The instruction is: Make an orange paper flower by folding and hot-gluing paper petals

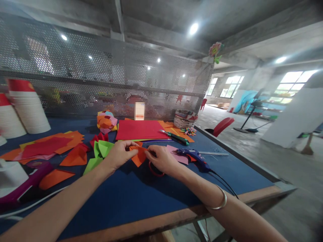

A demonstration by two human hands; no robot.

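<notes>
Between my two hands is a folded piece of orange paper (138, 157), held just above the blue table. My left hand (120, 155) pinches its left side with thumb and fingers. The right side is gripped by my right hand (161, 158), whose wrist wears a silver bangle. Red scissor handles (155, 170) show partly under my right hand. Left of my left hand lie folded green papers (102, 149) and a folded orange paper (75, 156). A blue glue gun (195, 159) rests to the right, over a pink paper sheet (178, 155).
Red paper sheets (141, 129), a green utility knife (178, 138) and a woven basket (186, 118) stand or lie toward the back. Stacked paper cups (30, 111) and a purple-and-white device (27, 181) are at left. A perforated metal screen (101, 74) borders the table's far side.
</notes>
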